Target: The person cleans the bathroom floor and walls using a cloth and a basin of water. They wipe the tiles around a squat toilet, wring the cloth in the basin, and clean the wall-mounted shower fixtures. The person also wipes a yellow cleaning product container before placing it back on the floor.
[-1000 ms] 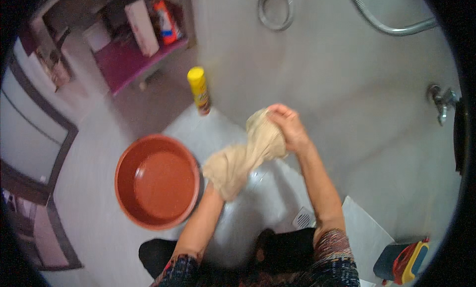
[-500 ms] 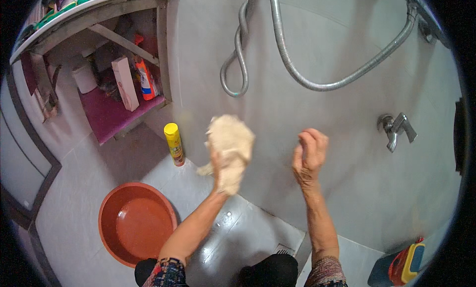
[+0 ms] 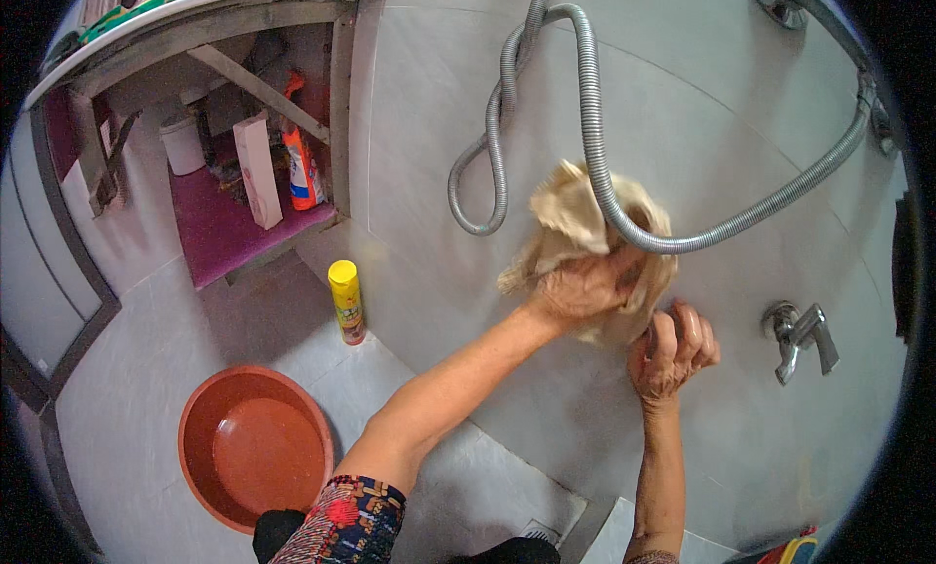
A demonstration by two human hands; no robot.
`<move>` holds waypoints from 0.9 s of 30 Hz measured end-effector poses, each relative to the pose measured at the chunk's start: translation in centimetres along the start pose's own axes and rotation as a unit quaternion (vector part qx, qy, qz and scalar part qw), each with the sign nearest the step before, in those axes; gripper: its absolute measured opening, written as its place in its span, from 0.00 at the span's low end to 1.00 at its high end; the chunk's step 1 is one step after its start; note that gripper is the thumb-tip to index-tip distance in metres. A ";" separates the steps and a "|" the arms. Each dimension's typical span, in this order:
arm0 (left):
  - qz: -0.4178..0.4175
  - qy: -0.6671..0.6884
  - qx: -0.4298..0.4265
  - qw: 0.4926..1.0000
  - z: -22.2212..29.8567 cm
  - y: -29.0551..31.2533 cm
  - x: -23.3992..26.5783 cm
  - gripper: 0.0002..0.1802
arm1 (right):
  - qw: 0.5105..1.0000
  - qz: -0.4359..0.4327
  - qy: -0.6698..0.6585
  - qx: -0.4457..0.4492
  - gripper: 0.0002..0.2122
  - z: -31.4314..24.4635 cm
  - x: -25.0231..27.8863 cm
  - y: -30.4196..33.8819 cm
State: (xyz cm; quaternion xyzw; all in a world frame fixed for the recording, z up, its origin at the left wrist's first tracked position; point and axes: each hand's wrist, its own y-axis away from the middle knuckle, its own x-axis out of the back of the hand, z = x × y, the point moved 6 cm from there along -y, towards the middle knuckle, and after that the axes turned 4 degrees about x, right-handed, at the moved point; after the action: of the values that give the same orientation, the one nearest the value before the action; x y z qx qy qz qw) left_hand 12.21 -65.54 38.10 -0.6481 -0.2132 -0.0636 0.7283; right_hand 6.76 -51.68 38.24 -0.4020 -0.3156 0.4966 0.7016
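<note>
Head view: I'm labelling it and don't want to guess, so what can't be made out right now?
All in the head view:
Cloth: motion-blurred, partly covered by the hose and left hand.
Left hand's grip: fingertips lost among blurred folds.
Right hand: overlaps the cloth's edge, so contact is unclear.
Basin: part of its rim hidden by a dark-clothed knee.
Red-and-yellow object: cut off by the lower edge.
</note>
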 end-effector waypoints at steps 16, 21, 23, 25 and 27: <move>0.031 0.448 0.284 0.847 -4.1 7.8 1.7 0.37 | 0.948 -0.094 -0.301 -0.035 0.25 -11.4 -1.8 -12.1; -0.032 -0.003 0.238 0.971 -4.1 11.5 1.7 0.49 | 0.976 -0.163 -0.043 -0.140 0.19 -11.7 -9.6 -16.0; -0.087 -0.028 0.266 0.959 -4.5 12.6 1.2 0.52 | 0.976 -0.169 0.023 -0.137 0.15 -11.9 -11.0 -16.2; -0.165 -0.012 0.325 0.931 -5.3 14.2 0.1 0.54 | 0.962 -0.162 -0.104 -0.195 0.10 -10.9 -10.2 -15.2; -0.126 -0.018 0.339 0.932 -7.1 15.9 0.7 0.59 | 0.921 -0.110 -0.271 -0.259 0.10 -10.2 -7.6 -14.4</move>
State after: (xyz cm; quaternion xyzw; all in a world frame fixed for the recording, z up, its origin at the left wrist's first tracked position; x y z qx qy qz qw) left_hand 20.30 -69.93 23.29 -0.3311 -0.3150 -0.0672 0.8869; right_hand 19.35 -64.13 45.67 -0.3824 -0.6534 0.4069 0.5111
